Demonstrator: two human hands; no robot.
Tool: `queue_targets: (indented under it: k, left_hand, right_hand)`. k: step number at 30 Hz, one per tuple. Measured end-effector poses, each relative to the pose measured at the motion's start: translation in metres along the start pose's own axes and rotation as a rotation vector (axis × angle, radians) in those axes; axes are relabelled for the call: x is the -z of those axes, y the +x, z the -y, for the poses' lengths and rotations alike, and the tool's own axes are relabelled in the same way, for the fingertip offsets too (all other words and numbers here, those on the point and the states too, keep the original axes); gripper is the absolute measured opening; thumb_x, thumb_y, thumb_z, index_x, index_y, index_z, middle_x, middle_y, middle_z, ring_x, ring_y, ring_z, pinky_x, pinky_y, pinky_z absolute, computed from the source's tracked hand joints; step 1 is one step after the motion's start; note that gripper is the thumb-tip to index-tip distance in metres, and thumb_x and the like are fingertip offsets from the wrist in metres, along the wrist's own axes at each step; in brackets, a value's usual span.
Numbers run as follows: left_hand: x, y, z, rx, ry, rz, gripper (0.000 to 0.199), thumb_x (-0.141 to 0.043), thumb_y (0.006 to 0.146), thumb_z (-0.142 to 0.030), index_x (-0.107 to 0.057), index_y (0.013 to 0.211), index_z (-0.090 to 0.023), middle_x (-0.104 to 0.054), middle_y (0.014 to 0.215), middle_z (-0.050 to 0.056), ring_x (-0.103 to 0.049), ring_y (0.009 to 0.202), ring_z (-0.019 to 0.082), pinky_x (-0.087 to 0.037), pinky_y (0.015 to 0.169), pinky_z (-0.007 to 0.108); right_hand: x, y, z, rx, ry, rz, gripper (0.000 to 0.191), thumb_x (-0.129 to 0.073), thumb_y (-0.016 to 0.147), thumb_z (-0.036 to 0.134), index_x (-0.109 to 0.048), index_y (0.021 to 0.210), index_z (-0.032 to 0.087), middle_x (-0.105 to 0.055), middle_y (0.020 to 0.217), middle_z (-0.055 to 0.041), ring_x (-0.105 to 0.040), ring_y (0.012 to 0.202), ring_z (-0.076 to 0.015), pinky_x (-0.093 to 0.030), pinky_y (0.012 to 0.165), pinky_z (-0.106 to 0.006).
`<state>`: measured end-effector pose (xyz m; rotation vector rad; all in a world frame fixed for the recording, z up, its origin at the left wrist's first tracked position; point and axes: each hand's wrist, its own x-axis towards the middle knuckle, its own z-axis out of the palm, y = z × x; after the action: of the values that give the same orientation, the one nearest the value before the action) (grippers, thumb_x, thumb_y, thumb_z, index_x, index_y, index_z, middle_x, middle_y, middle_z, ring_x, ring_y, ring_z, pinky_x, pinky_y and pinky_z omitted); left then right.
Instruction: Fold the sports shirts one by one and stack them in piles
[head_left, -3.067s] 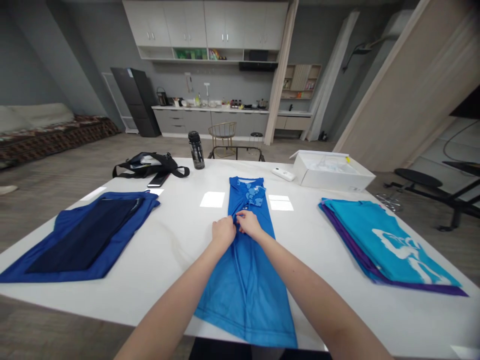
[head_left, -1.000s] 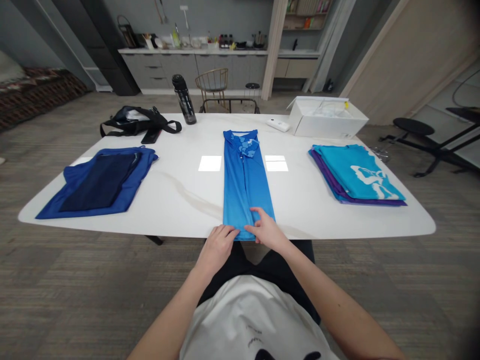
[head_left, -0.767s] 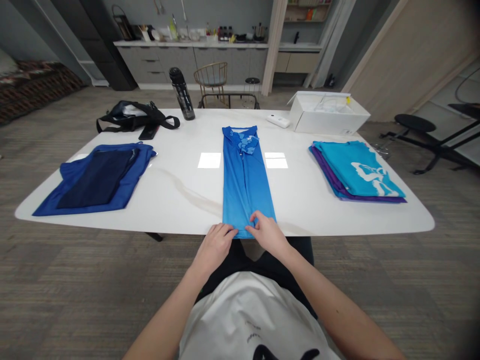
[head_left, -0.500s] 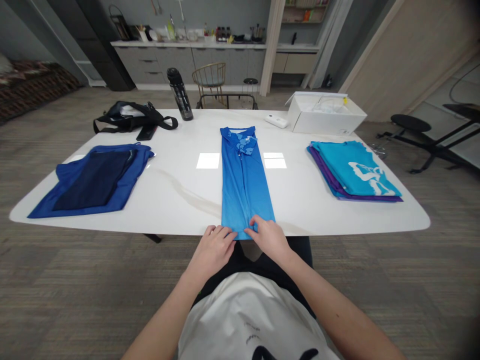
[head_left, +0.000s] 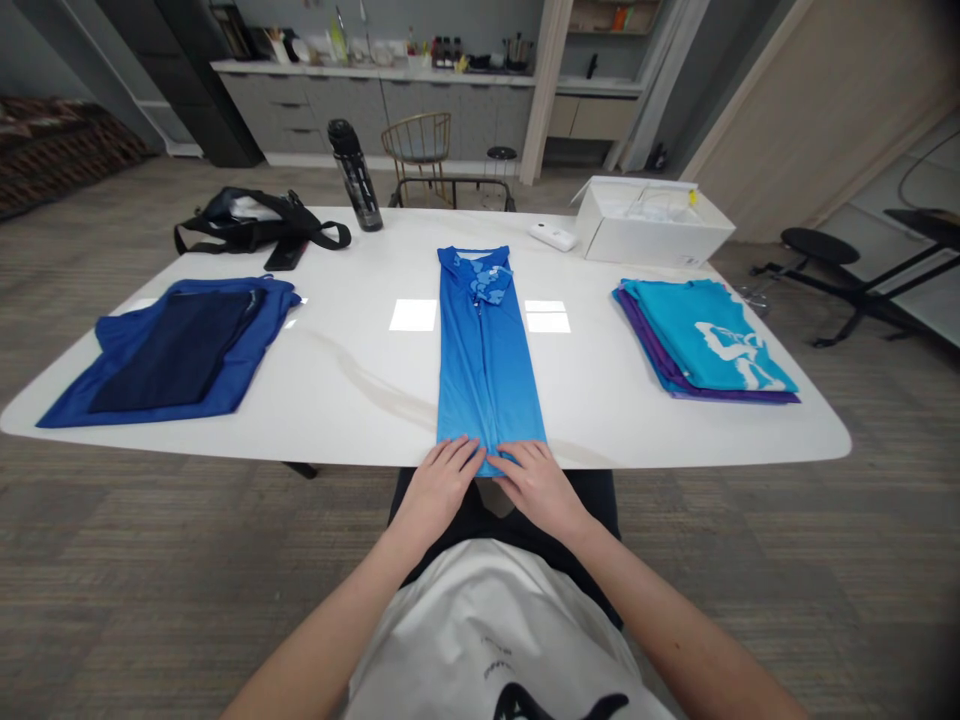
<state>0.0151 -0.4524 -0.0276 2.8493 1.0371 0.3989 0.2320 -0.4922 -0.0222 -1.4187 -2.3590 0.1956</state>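
A blue garment (head_left: 486, 350), folded into a long narrow strip, lies on the white table (head_left: 337, 350) with its patterned collar end away from me. Its lighter lower end reaches the table's near edge. My left hand (head_left: 448, 478) lies on the left of that lower end, fingers spread and flat on the cloth. On the right of the same end rests my right hand (head_left: 536, 482), its fingers stretched out too. The fingertips of both hands come close together near the garment's middle line.
Dark blue folded clothes (head_left: 176, 350) lie at the left, turquoise and purple ones (head_left: 705, 335) at the right. Along the far side are a black bag (head_left: 247, 220), a phone (head_left: 286, 254), a bottle (head_left: 355, 178), a small white device (head_left: 553, 236) and a white box (head_left: 652, 225).
Both hands have flattened onto the lower end of the garment, where the fingers were bent at its hem before. The head view has shifted slightly.
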Motion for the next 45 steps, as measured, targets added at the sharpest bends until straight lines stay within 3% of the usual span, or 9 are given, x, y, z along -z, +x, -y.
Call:
queue_targets:
  k: [6, 13, 20, 26, 32, 37, 41, 45]
  left_hand:
    - [0.005, 0.002, -0.006, -0.015, -0.039, -0.021, 0.03, -0.052, 0.098, -0.015, -0.063, 0.126, -0.018, -0.069, 0.121, 0.011, -0.062, 0.112, 0.025, -0.049, 0.096, 0.044]
    - [0.021, 0.015, 0.009, -0.024, -0.183, 0.054, 0.02, -0.052, 0.101, -0.028, -0.068, 0.109, -0.021, -0.07, 0.098, 0.006, -0.064, 0.095, 0.021, -0.051, 0.087, 0.037]
    - [0.047, 0.05, 0.032, 0.013, -0.477, 0.122, 0.024, -0.048, 0.103, -0.029, -0.07, 0.109, -0.022, -0.072, 0.102, 0.005, -0.067, 0.096, 0.019, -0.05, 0.086, 0.029]
    - [0.072, 0.101, 0.061, -0.012, -0.536, 0.184, 0.026, -0.049, 0.1, -0.033, -0.072, 0.106, -0.022, -0.074, 0.102, 0.005, -0.067, 0.094, 0.02, -0.048, 0.085, 0.029]
    - [0.086, 0.15, 0.096, 0.108, -0.672, 0.208, 0.026, -0.053, 0.095, -0.039, -0.073, 0.099, -0.022, -0.073, 0.093, 0.001, -0.065, 0.084, 0.018, -0.048, 0.076, 0.026]
    - [0.083, 0.182, 0.122, 0.188, -0.802, 0.205, 0.031, -0.055, 0.091, -0.045, -0.071, 0.095, -0.019, -0.07, 0.09, 0.002, -0.062, 0.084, 0.018, -0.048, 0.076, 0.028]
    - [0.072, 0.203, 0.143, 0.22, -0.908, 0.228, 0.033, -0.057, 0.09, -0.047, -0.071, 0.095, -0.017, -0.07, 0.091, 0.003, -0.061, 0.083, 0.018, -0.049, 0.075, 0.028]
    - [0.068, 0.223, 0.166, 0.239, -0.959, 0.235, 0.034, -0.059, 0.09, -0.048, -0.071, 0.1, -0.018, -0.073, 0.094, 0.004, -0.064, 0.085, 0.019, -0.051, 0.076, 0.029]
  right_hand:
    - [0.004, 0.002, 0.003, 0.011, -0.016, 0.079, 0.024, -0.052, 0.099, 0.015, -0.067, 0.116, 0.018, -0.068, 0.102, -0.0098, -0.058, 0.097, -0.0255, -0.044, 0.087, -0.041]
    - [0.023, 0.015, -0.003, 0.015, 0.045, 0.178, 0.021, -0.053, 0.101, 0.022, -0.071, 0.111, 0.02, -0.067, 0.097, -0.0086, -0.061, 0.093, -0.0232, -0.045, 0.085, -0.038]
    - [0.052, 0.048, -0.023, -0.082, 0.26, 0.275, 0.021, -0.06, 0.093, 0.017, -0.072, 0.109, 0.021, -0.072, 0.102, -0.006, -0.066, 0.092, -0.0208, -0.047, 0.083, -0.03]
    - [0.088, 0.1, -0.053, -0.095, 0.327, 0.378, 0.025, -0.06, 0.084, 0.012, -0.076, 0.098, 0.024, -0.075, 0.093, -0.0028, -0.064, 0.084, -0.0201, -0.043, 0.076, -0.027]
    - [0.114, 0.153, -0.084, -0.053, 0.448, 0.432, 0.03, -0.053, 0.077, 0.006, -0.074, 0.094, 0.021, -0.073, 0.089, -0.0005, -0.06, 0.078, -0.0172, -0.042, 0.072, -0.026]
    - [0.113, 0.187, -0.123, -0.092, 0.636, 0.483, 0.018, -0.058, 0.087, 0.026, -0.072, 0.097, 0.019, -0.069, 0.087, 0.0002, -0.056, 0.075, -0.0146, -0.043, 0.068, -0.024]
    - [0.103, 0.207, -0.155, -0.141, 0.738, 0.53, 0.028, -0.063, 0.089, 0.04, -0.072, 0.103, 0.018, -0.061, 0.075, 0.0024, -0.049, 0.066, -0.0121, -0.039, 0.061, -0.022]
    - [0.097, 0.229, -0.178, -0.158, 0.746, 0.499, 0.033, -0.06, 0.091, 0.046, -0.073, 0.103, 0.018, -0.059, 0.072, 0.0027, -0.046, 0.064, -0.0118, -0.037, 0.059, -0.023]
